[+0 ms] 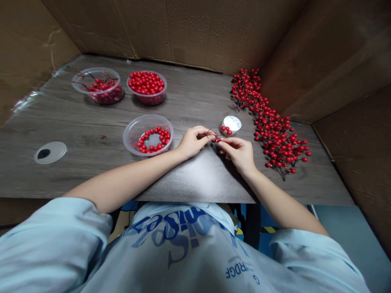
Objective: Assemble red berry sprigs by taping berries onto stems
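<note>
My left hand [193, 142] is closed in a pinch on the thin brown stems of a red berry sprig [215, 138]. From the right, the thumb and fingers of my right hand [240, 152] close at the sprig's berry end. Whether they grip a berry or a stem there cannot be made out. Just beyond the fingertips stands a small white cup [232, 123] with a pale white filling. Several red berries [226, 130] show against its near side; I cannot tell whether they belong to the sprig. Left of my left hand, a clear tub [129, 136] holds loose red berries spread in a ring.
At the back left stand a tub [80, 85] of berries and bare stems and a tub [146, 99] heaped with berries. A round lid [58, 152] lies at left. Berry branches [271, 122] line the right side. Cardboard walls [183, 32] surround the table.
</note>
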Demonstrator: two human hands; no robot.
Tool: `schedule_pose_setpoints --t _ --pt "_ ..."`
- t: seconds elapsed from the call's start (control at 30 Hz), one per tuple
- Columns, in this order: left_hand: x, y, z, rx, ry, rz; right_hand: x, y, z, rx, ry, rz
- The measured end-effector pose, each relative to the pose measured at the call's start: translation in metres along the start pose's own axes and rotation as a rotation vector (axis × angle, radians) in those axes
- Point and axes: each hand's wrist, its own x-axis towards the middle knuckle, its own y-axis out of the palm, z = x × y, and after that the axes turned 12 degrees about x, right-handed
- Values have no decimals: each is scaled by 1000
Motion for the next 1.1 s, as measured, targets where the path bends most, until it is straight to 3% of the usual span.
schedule_pose_setpoints --t 0.23,0.6,0.87,1.1 --pt "-3 -1 -5 -46 -80 55 -1 1 -2 -2 1 -31" --pt "-3 -1 -4 -58 -89 80 -2 4 -4 48 -30 -45" --pt "-1 1 0 8 11 -14 -1 2 1 81 -65 -70" --pt "-1 -1 -1 6 13 -29 -2 0 -2 169 -114 -80"
